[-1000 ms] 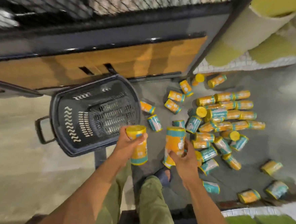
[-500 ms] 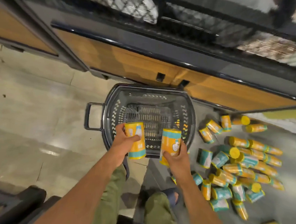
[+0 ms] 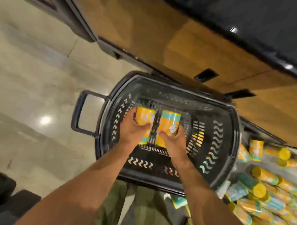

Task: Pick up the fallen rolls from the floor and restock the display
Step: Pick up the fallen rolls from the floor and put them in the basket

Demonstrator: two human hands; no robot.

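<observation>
My feed is a warm, rather dim indoor picture lit from overhead. A round glare spot shines on the polished floor [image 3: 45, 120], and small bright dots sit on the glossy dark shelf edge [image 3: 288, 66]. Motion blur smears most of the frame, worst over the fallen rolls [image 3: 264, 199] at right and the basket [image 3: 150, 180] rim. The left hand [image 3: 134, 130] and right hand [image 3: 174, 140], each gripping a roll [image 3: 144, 118], read clearest, though the labels are soft. Straight lines bow near the edges, and the bottom-left corner falls into shadow.

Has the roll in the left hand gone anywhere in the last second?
Yes. The left hand has carried its roll from outside the basket, by its edge, to down inside it, near the bottom.
</observation>
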